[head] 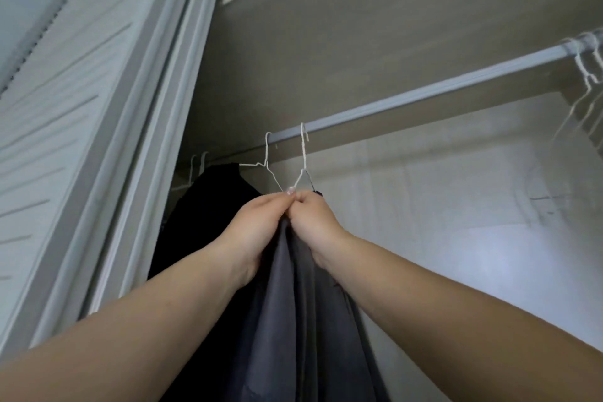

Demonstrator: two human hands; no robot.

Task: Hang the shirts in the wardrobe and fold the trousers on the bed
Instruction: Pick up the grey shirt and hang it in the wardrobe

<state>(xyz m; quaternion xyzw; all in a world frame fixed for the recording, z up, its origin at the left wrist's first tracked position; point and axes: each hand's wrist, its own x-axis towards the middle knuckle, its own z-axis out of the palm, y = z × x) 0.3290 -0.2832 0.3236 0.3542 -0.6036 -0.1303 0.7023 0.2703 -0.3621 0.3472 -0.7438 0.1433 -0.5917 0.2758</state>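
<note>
At nine o'clock stands the white louvred wardrobe door (65,140). Right of it a black garment (208,222) hangs from the rail (424,91). At centre the left hand (261,225) and right hand (313,219), fingers curled, pinch the grey shirt (293,320) on its white wire hanger (304,160), hook toward twelve o'clock just below the rail, shirt's long axis running to six. Bare hangers (587,75) hang at two o'clock.
</note>
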